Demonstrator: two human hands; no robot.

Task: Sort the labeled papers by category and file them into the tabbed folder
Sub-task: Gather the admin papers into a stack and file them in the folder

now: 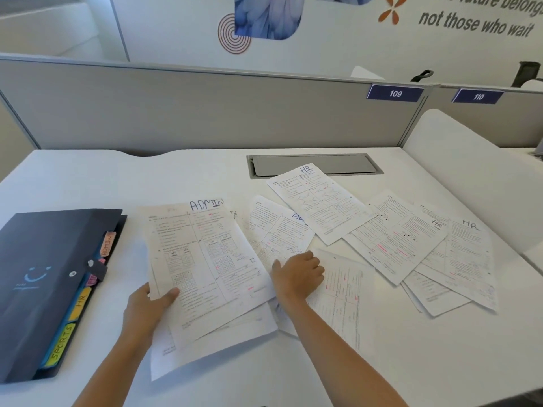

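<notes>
A dark tabbed folder (44,277) lies closed at the left of the white desk, with tabs reading ADMIN, HR and SPORTS along its right edge. My left hand (150,304) holds the lower left edge of a sheet marked ADMIN (205,259), thumb on top, with more sheets under it. My right hand (296,276) rests with curled fingers on another ADMIN-marked sheet (279,230) beside it. Whether it grips that sheet is unclear. Sheets marked HR (317,201) (402,236) (467,254) lie spread to the right.
A grey cable hatch (346,164) is set into the desk behind the papers. A grey partition (205,107) runs along the back, and a white divider (470,171) stands at the right. Bare desk (88,177) shows behind the folder.
</notes>
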